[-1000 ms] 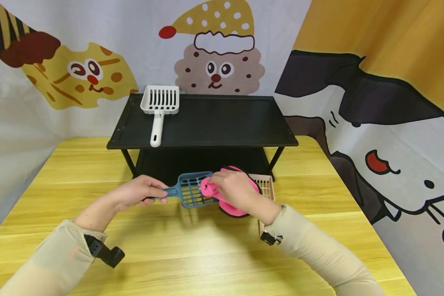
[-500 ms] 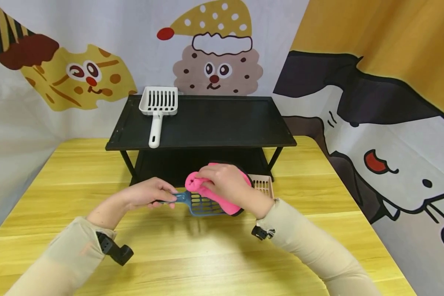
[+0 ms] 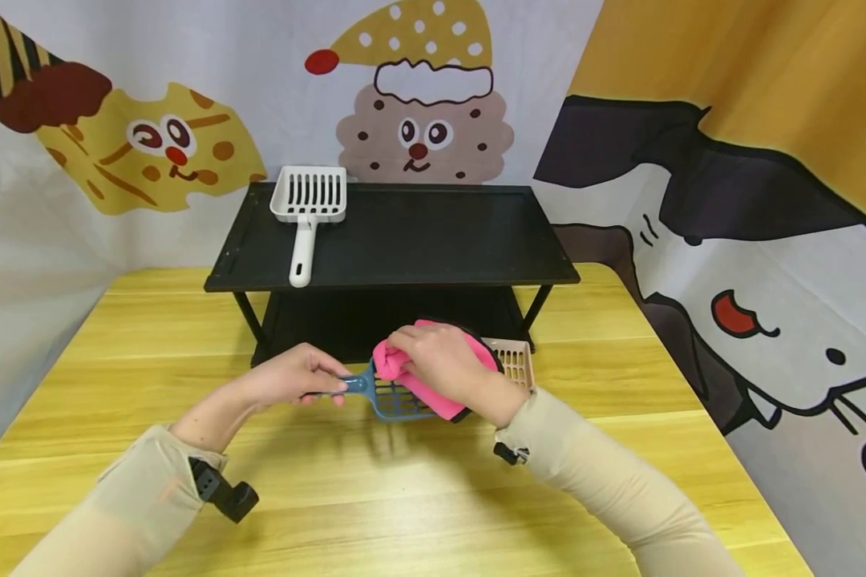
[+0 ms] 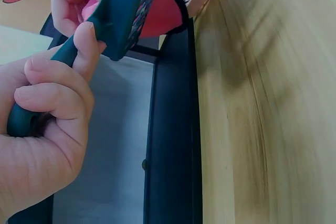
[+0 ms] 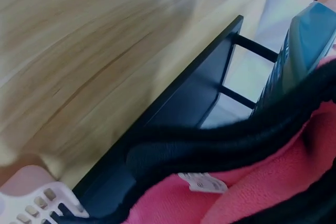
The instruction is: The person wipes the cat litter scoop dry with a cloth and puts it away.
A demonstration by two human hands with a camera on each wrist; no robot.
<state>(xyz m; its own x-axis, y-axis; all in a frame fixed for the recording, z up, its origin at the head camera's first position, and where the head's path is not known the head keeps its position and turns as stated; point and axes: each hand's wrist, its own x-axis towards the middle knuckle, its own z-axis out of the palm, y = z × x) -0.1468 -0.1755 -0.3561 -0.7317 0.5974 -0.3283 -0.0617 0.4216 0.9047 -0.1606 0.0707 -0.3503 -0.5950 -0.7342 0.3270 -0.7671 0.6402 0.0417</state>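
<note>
My left hand (image 3: 299, 375) grips the handle of a blue litter scoop (image 3: 397, 405), fingers curled round it, as the left wrist view shows. The scoop's slotted head points right, held over the table in front of the shelf. With my right hand (image 3: 443, 359) I hold a bunched pink cloth (image 3: 433, 394) with black edging against the scoop's head. The cloth covers much of the slots. In the right wrist view, a loose fold of the cloth (image 5: 252, 198) with a white tag fills the lower right, and the fingers are hidden.
A black two-tier shelf (image 3: 433, 240) stands at the back of the wooden table (image 3: 375, 513). On its top tier lies a white litter scoop (image 3: 307, 210), handle toward me. A beige slotted scoop (image 3: 514, 361) lies right of the cloth, partly covered. A printed curtain (image 3: 274, 72) hangs behind.
The blue scoop and my left hand have shifted slightly right. My right hand moved the cloth left toward the scoop's handle end, then slightly back right.
</note>
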